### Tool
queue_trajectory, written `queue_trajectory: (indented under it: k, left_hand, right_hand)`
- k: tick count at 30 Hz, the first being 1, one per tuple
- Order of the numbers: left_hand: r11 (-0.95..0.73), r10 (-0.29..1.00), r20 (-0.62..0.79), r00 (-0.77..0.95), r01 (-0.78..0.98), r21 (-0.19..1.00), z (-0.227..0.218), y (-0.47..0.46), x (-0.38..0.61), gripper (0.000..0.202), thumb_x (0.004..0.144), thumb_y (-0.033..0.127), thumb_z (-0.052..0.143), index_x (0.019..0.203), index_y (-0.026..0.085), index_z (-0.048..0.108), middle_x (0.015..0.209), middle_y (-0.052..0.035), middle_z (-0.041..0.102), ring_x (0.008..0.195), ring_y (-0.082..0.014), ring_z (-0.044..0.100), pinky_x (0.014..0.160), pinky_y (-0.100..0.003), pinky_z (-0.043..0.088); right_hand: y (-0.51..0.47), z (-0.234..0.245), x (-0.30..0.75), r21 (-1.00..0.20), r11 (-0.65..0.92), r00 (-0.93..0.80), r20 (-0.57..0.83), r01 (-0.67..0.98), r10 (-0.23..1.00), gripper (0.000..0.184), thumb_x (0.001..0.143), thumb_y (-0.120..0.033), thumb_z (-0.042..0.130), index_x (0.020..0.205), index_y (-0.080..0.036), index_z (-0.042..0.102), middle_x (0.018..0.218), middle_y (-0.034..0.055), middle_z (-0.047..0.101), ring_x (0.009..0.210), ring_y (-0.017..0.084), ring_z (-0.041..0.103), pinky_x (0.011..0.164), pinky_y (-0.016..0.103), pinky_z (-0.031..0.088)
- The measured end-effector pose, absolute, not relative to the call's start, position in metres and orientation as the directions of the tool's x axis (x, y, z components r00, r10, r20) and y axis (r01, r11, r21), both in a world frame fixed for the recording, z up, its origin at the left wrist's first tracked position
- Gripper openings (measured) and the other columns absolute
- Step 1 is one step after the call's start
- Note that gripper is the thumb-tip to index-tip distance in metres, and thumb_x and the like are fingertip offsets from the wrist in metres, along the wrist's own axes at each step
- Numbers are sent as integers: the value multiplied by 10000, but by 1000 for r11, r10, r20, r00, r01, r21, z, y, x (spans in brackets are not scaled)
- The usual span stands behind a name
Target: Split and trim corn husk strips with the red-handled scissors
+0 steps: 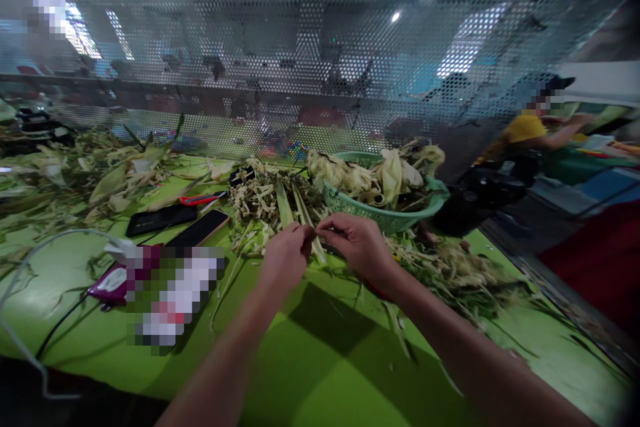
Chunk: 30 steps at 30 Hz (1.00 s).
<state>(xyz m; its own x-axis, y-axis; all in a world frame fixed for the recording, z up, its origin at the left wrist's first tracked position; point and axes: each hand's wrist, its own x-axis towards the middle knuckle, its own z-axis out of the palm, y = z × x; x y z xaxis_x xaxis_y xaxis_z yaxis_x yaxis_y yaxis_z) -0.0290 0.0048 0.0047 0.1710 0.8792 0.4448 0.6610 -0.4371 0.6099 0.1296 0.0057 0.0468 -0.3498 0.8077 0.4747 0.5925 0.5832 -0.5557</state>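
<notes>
My left hand (290, 253) and my right hand (355, 240) meet above the green table (320, 373), fingertips almost touching. Both are closed in a pinch at a thin, pale strip of corn husk (317, 250); its exact hold is partly hidden by the fingers. Just behind them lies a heap of dry, shredded husk pieces (255, 197), with a longer flat husk strip (285, 203) on it. A green plastic basket (390, 217) full of dried corn husks (393, 177) stands beyond my right hand.
Left of my hands lie a smartphone (200, 230), a dark flat case (161, 219), a red-handled cutter (200, 199) and a purple tissue pack (111, 283) near a white cable (10, 327). Leaves (110, 180) pile up far left. Behind rises a perforated metal screen (250, 47). A person in yellow (527, 128) is at right.
</notes>
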Motion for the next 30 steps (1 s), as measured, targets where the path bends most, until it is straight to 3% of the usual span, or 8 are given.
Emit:
queue_trajectory:
  k: [5,8,11,13,16,21,25,30]
  left_hand:
    - [-491,841,342,419,328,807,7,5,-28,163,832,241,521,831,184,673,818,-49,612,766,-156,533,707,-253,392]
    - [-235,896,223,385,-16,972,9,4,-27,203,808,349,570,843,171,662,764,-19,592,635,-104,470,599,-210,368]
    - [-26,958,85,274,-211,977,9,6,-27,274,782,427,588,849,165,635,642,26,506,511,-67,360,498,-191,297]
    - [-49,985,77,155,-176,983,8,9,-27,257,792,423,571,820,171,612,579,49,431,496,-72,342,489,-195,280]
    - [-239,970,243,3,185,953,4,10,-27,187,842,332,506,767,181,586,625,28,471,580,-103,415,554,-218,313]
    - [-369,871,490,29,697,615,1,-1,-20,182,889,209,430,866,189,609,876,-46,565,744,-151,499,679,-269,353]
    - [-449,849,506,148,707,546,4,-6,-18,215,913,262,410,909,197,615,873,-53,540,751,-159,512,689,-275,365]
    - [-484,874,431,226,488,726,7,7,-27,237,908,284,418,778,180,586,802,-44,540,756,-161,519,697,-282,398]
  right_hand:
    - [22,59,154,-706,504,-459,279,498,843,139,793,-297,632,749,-172,675,706,14,645,672,147,565,641,249,395]
    - [30,55,160,-910,305,-437,163,279,885,191,734,-349,683,750,-159,669,706,18,638,652,149,559,635,264,415]
    - [29,44,149,-948,272,-347,201,167,916,214,714,-373,698,753,-165,665,708,9,629,659,144,551,645,266,419]
    - [24,37,137,-925,311,-261,251,219,932,223,729,-383,681,801,-172,678,686,0,618,635,138,530,607,253,401]
    - [16,30,124,-870,353,-177,309,345,935,250,747,-394,652,837,-166,701,665,-3,608,593,128,498,553,240,364]
    - [13,26,120,-841,341,-109,326,420,939,282,758,-423,626,744,-148,686,580,-10,556,532,112,441,501,232,317]
    - [18,28,127,-880,277,-73,270,386,960,269,738,-402,631,685,-139,640,578,-9,542,542,120,441,521,244,334]
    - [25,35,137,-932,232,-165,191,280,968,239,698,-378,677,716,-142,646,646,-7,583,625,140,499,628,266,383]
